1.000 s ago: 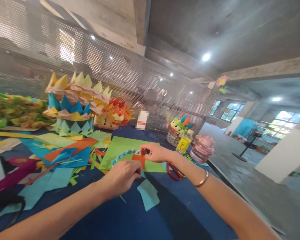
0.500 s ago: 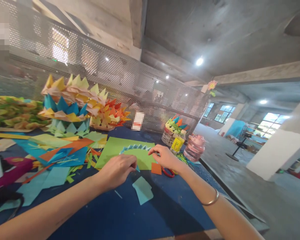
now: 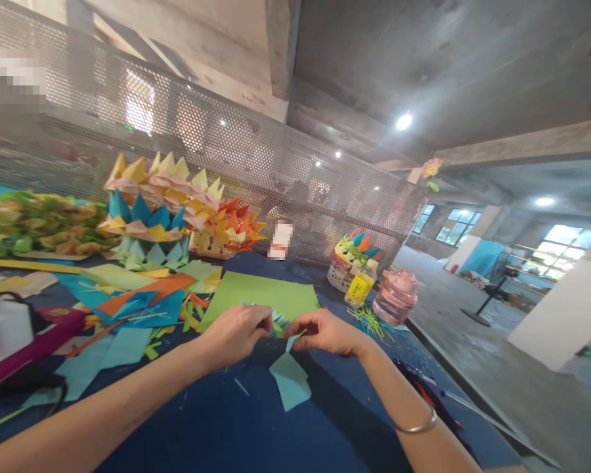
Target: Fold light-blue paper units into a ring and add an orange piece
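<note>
My left hand [image 3: 237, 334] and my right hand [image 3: 325, 332] meet over the blue table [image 3: 256, 427], fingers pinched together. Between them they hold a small light-blue spiky folded paper chain [image 3: 278, 323]; only a few points of it show between the fingertips. It hangs just above the near edge of a green paper sheet [image 3: 266, 294]. A loose light-blue paper piece [image 3: 290, 382] lies flat on the table right below my hands. My right wrist wears a metal bangle.
Spiky paper crowns [image 3: 152, 203] are stacked at the back left beside a perforated metal screen [image 3: 256, 157]. Coloured paper scraps [image 3: 128, 302] cover the left. A glue bottle [image 3: 358, 288] and pink jar [image 3: 394, 295] stand right. A magenta glue gun [image 3: 24, 348] lies left.
Both hands have come together toward me and lifted the blue spiky chain off the green sheet. The orange square and the red scissors near my right hand are no longer visible.
</note>
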